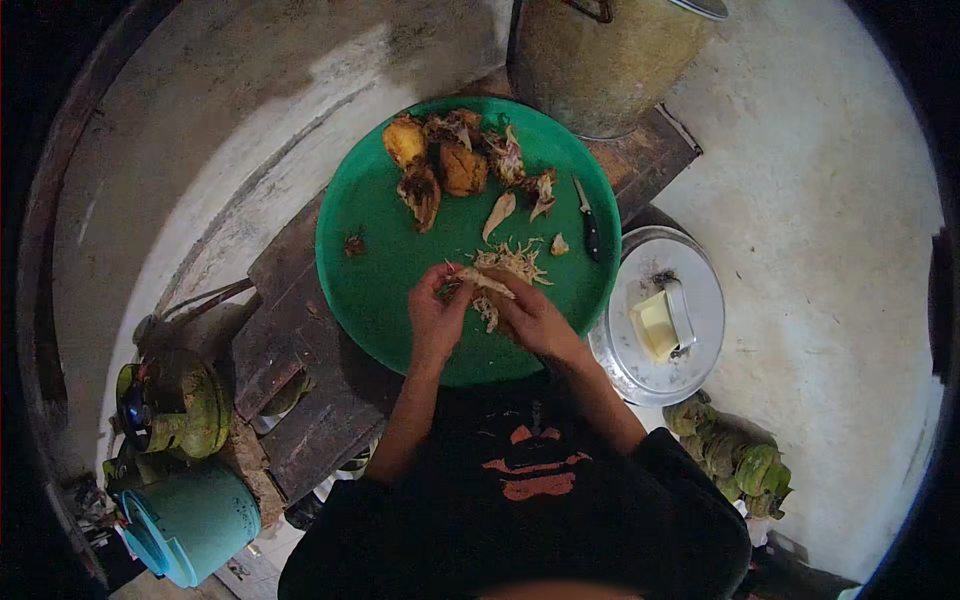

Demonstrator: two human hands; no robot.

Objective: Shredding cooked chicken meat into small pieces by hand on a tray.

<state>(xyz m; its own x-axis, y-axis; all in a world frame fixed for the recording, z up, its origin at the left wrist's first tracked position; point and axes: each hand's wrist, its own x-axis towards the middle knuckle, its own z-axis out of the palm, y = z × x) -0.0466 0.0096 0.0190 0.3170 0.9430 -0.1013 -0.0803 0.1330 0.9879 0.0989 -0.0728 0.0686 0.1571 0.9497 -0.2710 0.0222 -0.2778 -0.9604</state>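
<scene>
Both of my hands meet over the lower part of a round green tray [375,300]. My left hand [439,315] and my right hand [536,315] grip a pale piece of cooked meat [486,282] between their fingers. Just beyond them lies a pile of shredded meat [514,261], with more shreds below the fingers. Browned chunks of meat, perhaps chicken, fill the far side, among them a yellowish piece [405,141]. A pale strip of meat [499,215] lies nearer. At the tray's right side rests a small knife with a black handle [592,232].
A dark wooden table [300,360] carries the tray. A large metal pot [600,67] stands beyond it. On the right is a lidded aluminium pot [660,375]. Green gas cylinders [199,405] and a turquoise bucket [202,517] stand at lower left.
</scene>
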